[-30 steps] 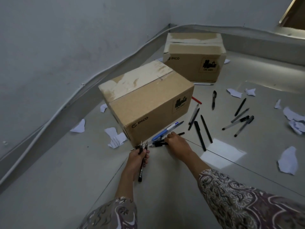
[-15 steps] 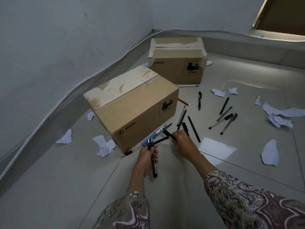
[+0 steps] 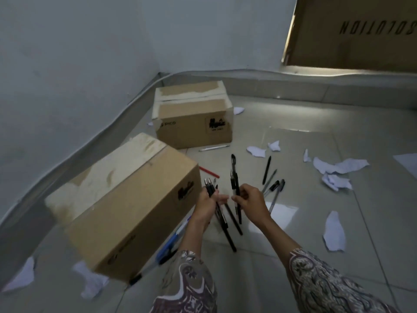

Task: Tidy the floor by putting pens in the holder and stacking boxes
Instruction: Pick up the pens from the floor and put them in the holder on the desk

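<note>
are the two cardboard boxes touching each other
Apart. The head view shows a strip of bare floor between the near box and the far box.

Both forearms reach forward from the near edge, each in a patterned sleeve, and the hands meet close together above the floor. The left hand (image 3: 208,201) curls its fingers round a bundle of black pens (image 3: 211,188), tips pointing away, its thumb stretched out toward the right. The right hand (image 3: 250,201), just beside it and slightly apart, has its grip closed on a few more black pens (image 3: 235,186), held nearly upright, the knuckles bent and the wrist raised.
</note>
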